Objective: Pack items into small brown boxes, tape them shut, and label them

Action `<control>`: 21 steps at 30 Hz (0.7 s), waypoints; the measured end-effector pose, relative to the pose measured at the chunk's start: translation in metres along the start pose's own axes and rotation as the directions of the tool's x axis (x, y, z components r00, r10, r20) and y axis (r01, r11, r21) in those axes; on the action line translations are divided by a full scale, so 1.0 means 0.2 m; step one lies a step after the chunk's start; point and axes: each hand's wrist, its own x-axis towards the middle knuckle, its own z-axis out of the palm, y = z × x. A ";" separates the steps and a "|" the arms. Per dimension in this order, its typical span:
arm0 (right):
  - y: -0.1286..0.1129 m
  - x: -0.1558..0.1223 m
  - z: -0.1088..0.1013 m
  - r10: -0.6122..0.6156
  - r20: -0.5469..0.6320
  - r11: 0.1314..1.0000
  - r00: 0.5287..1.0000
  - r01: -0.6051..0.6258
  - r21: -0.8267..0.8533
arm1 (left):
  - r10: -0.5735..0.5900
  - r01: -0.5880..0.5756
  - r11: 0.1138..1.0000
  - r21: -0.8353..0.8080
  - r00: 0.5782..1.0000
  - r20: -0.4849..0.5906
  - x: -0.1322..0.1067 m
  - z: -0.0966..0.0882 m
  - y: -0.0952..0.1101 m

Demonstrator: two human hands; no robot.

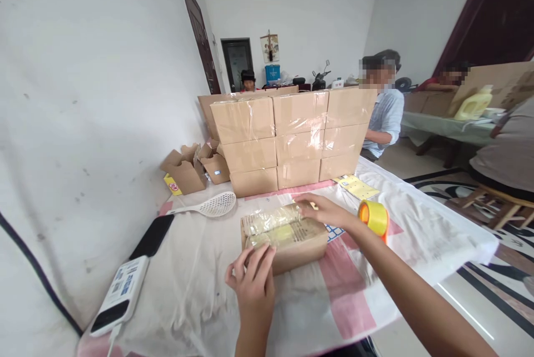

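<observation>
A small brown cardboard box lies on the table in front of me. Along its top is a shiny bundle in clear plastic, whose contents I cannot make out. My left hand is at the box's near left corner, fingers bent and apart, their tips touching the top edge. At the far right end, my right hand has its fingers and thumb around the end of the plastic bundle. To the right of the box, a roll of yellow tape sits with an orange part beneath it.
Stacked cardboard boxes form a wall behind. Left are open cartons, a white slotted spoon, a black phone and a white power bank with a cable. A yellow sheet lies right. People sit beyond.
</observation>
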 end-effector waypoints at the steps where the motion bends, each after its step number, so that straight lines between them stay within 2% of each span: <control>1: 0.05 -0.09 -0.01 -0.009 0.016 0.994 1.000 0.008 0.110 | 0.012 -0.012 1.000 -0.011 1.000 -0.028 -0.01 0.00 -0.01; 3: 0.14 -0.27 0.04 0.001 0.025 0.948 1.000 -0.009 0.317 | 0.020 -0.022 0.999 -0.029 0.996 -0.091 -0.04 0.01 -0.03; 6: 0.27 -0.49 0.21 -0.026 0.031 0.868 0.999 0.007 0.497 | -0.012 0.003 0.999 -0.047 0.981 -0.196 -0.09 0.04 -0.07; 8: 0.32 -0.59 0.35 -0.010 0.001 0.886 1.000 0.009 0.463 | -0.039 0.027 0.999 -0.047 0.963 -0.267 -0.13 0.07 -0.09; 10: 0.35 -0.67 0.46 0.056 -0.056 0.935 0.997 -0.032 0.354 | -0.090 0.076 0.995 -0.058 0.946 -0.310 -0.15 0.09 -0.10; 12: 0.35 -0.72 0.53 0.119 -0.096 0.959 0.988 -0.089 0.271 | -0.212 0.176 0.974 -0.144 0.929 -0.303 -0.16 0.10 -0.09; 14: 0.35 -0.76 0.56 0.136 -0.107 0.964 0.985 -0.106 0.243 | -0.417 0.349 0.885 -0.309 0.889 -0.189 -0.16 0.10 -0.08; 16: 0.34 -0.78 0.55 0.119 -0.123 0.972 0.985 -0.091 0.217 | -0.593 0.536 0.728 -0.426 0.805 0.000 -0.17 0.12 -0.09; 17: 0.34 -0.78 0.54 0.104 -0.134 0.976 0.986 -0.075 0.203 | -0.640 0.609 0.658 -0.444 0.762 0.098 -0.19 0.13 -0.11; 19: 0.33 -0.77 0.51 0.058 -0.163 0.983 0.985 -0.028 0.182 | -0.659 0.688 0.578 -0.439 0.711 0.246 -0.23 0.17 -0.16; 21: 0.32 -0.77 0.48 0.007 -0.184 0.983 0.983 0.027 0.179 | -0.635 0.703 0.586 -0.403 0.707 0.310 -0.28 0.21 -0.23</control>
